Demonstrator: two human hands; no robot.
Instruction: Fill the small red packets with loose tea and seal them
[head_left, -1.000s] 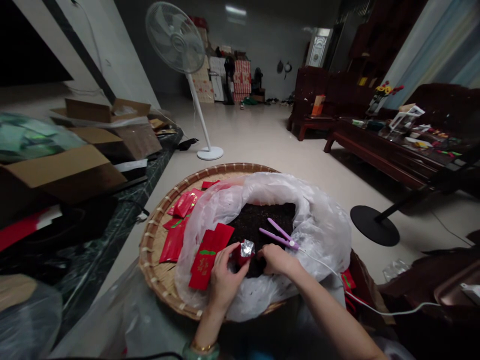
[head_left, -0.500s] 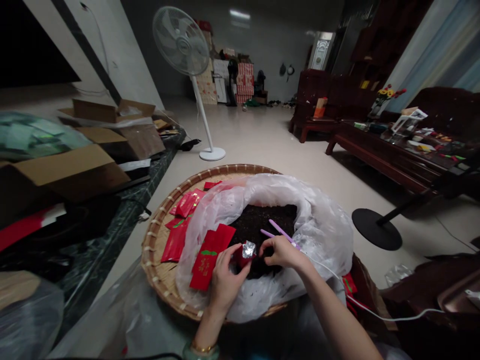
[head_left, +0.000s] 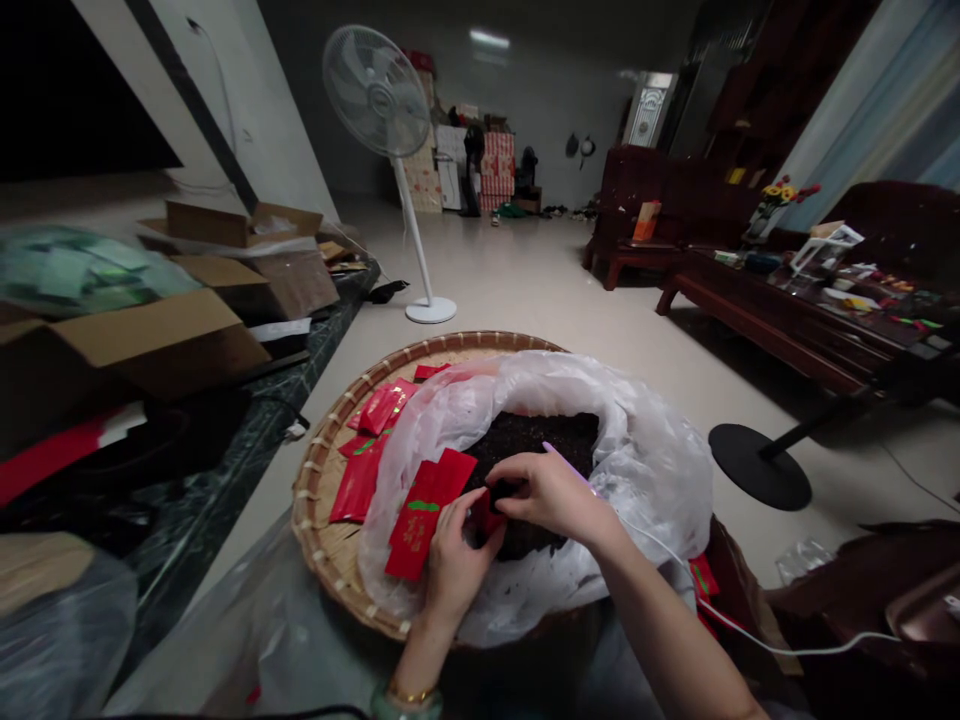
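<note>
My left hand (head_left: 459, 555) is closed around a small red packet (head_left: 487, 515), held with its mouth up. My right hand (head_left: 544, 495) reaches over that mouth, thumb and fingers curled around a pinch of dark loose material and hiding the packet's silvery inside. Beneath both hands lies a heap of dark loose material (head_left: 517, 435), perhaps tea leaves, in a white plastic bag (head_left: 660, 440). Flat red packets (head_left: 431, 500) rest on the bag's edge left of my hands. A purple hand-held sealer (head_left: 568, 463) with a white cord lies on the heap, mostly covered by my right hand.
The bag sits in a round woven bamboo tray (head_left: 319, 440) with shiny red packets (head_left: 362, 480) on its left side. Open cardboard boxes (head_left: 157, 325) stand at left. Beyond are a white fan (head_left: 424, 250), a black stand base (head_left: 757, 465) and a dark wooden table (head_left: 757, 310).
My right hand has lifted from the heap and moved left to the packet's mouth, covering the silvery lining and most of the sealer. My left hand keeps its hold.
</note>
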